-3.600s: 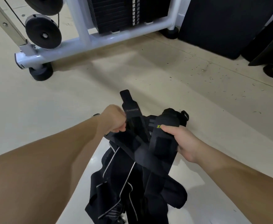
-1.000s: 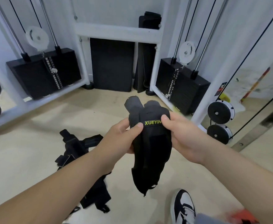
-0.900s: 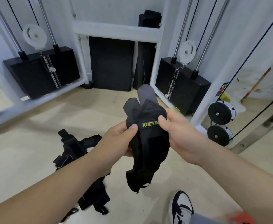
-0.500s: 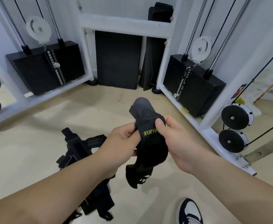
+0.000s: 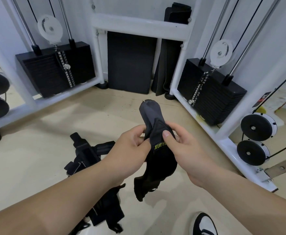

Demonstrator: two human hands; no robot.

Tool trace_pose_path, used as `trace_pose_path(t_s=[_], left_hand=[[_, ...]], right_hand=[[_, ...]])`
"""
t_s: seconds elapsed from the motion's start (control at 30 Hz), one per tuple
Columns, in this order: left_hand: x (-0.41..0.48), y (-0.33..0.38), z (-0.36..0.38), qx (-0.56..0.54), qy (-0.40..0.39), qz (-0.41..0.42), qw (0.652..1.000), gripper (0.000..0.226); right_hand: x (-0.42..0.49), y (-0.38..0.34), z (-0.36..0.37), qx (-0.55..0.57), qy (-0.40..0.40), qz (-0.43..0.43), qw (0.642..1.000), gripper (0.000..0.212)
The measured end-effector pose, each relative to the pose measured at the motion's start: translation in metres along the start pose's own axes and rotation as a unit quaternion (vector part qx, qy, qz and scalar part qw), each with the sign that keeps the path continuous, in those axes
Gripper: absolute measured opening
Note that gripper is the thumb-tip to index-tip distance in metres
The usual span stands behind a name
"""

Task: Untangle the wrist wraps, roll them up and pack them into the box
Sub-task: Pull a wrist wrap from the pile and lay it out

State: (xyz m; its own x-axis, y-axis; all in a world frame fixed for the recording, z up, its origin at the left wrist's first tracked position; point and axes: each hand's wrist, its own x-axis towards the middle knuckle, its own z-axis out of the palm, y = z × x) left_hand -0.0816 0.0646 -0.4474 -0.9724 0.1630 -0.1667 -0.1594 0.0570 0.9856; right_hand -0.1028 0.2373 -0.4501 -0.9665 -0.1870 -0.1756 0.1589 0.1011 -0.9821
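Black elastic wrist wrap (image 5: 157,160), limp and light, is pinched near its label by the left hand (image 5: 132,150) and right hand (image 5: 184,148), best rolled from the stiffer grey tab.

The thumb (image 5: 167,137) of the right hand (image 5: 186,150) covers the end of the yellow lettering (image 5: 157,147) on the held wrist wrap (image 5: 157,163); only "XUEYI" reads. The tips of the left hand's (image 5: 130,150) fingers (image 5: 136,133) tuck out of sight against the wrap. The left forearm (image 5: 54,200) hides part of the pile of straps (image 5: 88,155) on the floor (image 5: 37,150). The bottom edge cuts off the pile's lower end and the shoe (image 5: 204,224).
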Motion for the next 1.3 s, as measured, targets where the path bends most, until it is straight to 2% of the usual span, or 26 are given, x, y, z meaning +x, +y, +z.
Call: trace_pose_path(t_s=[0.2, 0.37, 0.57, 0.77, 0.83, 0.93, 1.03, 1.17, 1.23, 1.3], left_hand=[[-0.005, 0.005, -0.002, -0.076, -0.016, -0.050, 0.996, 0.033], [-0.010, -0.003, 0.003, 0.001, -0.018, -0.034, 0.999, 0.026], [-0.010, -0.011, 0.010, 0.053, -0.024, -0.043, 0.997, 0.029], [-0.010, -0.015, 0.017, 0.081, -0.065, -0.075, 0.992, 0.026], [-0.010, -0.014, 0.016, 0.102, -0.070, -0.061, 0.990, 0.027], [-0.010, -0.013, 0.014, 0.168, -0.050, -0.018, 0.984, 0.030], [-0.013, -0.010, 0.016, 0.231, -0.011, 0.021, 0.973, 0.035], [-0.012, 0.003, 0.012, 0.199, 0.056, 0.055, 0.977, 0.031], [-0.010, 0.009, 0.007, 0.142, 0.075, 0.045, 0.986, 0.026], [-0.012, 0.014, 0.005, 0.101, 0.070, 0.009, 0.992, 0.024]], right_hand=[[-0.004, -0.002, 0.000, -0.014, 0.029, -0.031, 0.999, 0.019], [-0.006, 0.001, -0.001, -0.111, 0.052, -0.100, 0.987, 0.020], [-0.010, 0.010, 0.000, -0.185, 0.043, -0.095, 0.977, 0.009], [-0.016, 0.010, -0.006, -0.271, 0.033, -0.126, 0.954, 0.008], [-0.015, 0.010, -0.008, -0.278, 0.034, -0.110, 0.954, 0.008], [-0.015, 0.011, -0.004, -0.181, 0.007, -0.020, 0.983, 0.018], [-0.016, 0.010, 0.000, -0.151, -0.024, 0.030, 0.988, 0.028], [-0.011, 0.002, -0.007, -0.050, -0.063, 0.095, 0.992, 0.038], [-0.014, 0.003, -0.013, -0.074, -0.125, 0.107, 0.984, 0.039], [-0.019, 0.008, -0.014, -0.090, -0.137, 0.109, 0.980, 0.037]])
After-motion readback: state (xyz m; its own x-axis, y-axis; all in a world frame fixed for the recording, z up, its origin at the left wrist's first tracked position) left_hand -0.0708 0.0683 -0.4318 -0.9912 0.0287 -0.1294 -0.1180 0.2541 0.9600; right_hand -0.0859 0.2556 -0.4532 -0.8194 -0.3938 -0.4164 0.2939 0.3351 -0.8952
